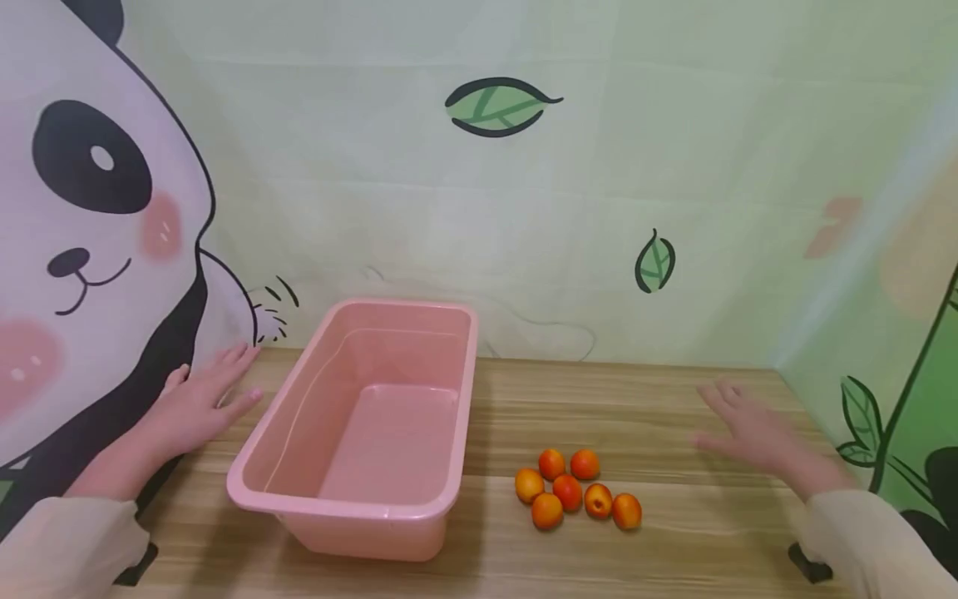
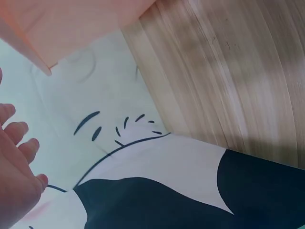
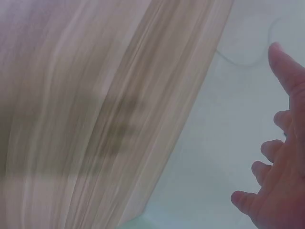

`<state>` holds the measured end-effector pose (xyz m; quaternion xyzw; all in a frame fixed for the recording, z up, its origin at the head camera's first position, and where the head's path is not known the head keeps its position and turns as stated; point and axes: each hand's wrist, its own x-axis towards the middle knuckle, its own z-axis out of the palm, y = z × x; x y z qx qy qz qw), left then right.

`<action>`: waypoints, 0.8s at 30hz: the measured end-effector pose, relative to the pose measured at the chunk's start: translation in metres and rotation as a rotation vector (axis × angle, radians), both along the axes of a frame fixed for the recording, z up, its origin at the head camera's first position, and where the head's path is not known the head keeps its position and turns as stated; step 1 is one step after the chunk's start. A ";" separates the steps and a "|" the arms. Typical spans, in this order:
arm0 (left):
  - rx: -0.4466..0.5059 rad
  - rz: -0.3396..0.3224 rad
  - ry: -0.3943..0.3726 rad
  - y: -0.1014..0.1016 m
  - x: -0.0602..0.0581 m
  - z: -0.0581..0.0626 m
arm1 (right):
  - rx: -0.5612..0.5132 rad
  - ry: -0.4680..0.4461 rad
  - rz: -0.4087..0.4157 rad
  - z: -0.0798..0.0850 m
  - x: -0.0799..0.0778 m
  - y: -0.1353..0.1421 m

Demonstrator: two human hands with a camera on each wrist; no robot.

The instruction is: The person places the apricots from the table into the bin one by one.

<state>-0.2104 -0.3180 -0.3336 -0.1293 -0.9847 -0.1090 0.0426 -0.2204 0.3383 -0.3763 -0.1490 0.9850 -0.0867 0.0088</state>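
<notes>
A deep pink plastic basin stands left of centre on the table, with nothing inside it. To its right, several small orange-red fruits, apricot-like, lie in a loose cluster. My left hand hovers to the left of the basin, apart from it, fingers extended and holding nothing. In the left wrist view, the fingers show at the left edge, with part of the basin above. My right hand is held over the table's right side, away from the fruits. Its spread fingers hold nothing in the right wrist view.
The wood-grain table meets a pale green backdrop cloth at its far edge. A panda is printed on the cloth at left, with leaves further right. A dark piece lies under each sleeve.
</notes>
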 end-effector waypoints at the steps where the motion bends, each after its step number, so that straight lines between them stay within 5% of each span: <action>1: 0.005 -0.015 0.014 0.001 0.001 0.000 | 0.001 0.011 0.013 -0.002 0.000 -0.001; 8: 0.062 -0.108 0.060 0.012 0.011 0.002 | -0.025 0.035 0.075 -0.012 0.007 -0.010; 24: 0.036 -0.178 0.166 0.028 0.016 -0.007 | -0.096 0.004 0.154 -0.033 0.018 -0.042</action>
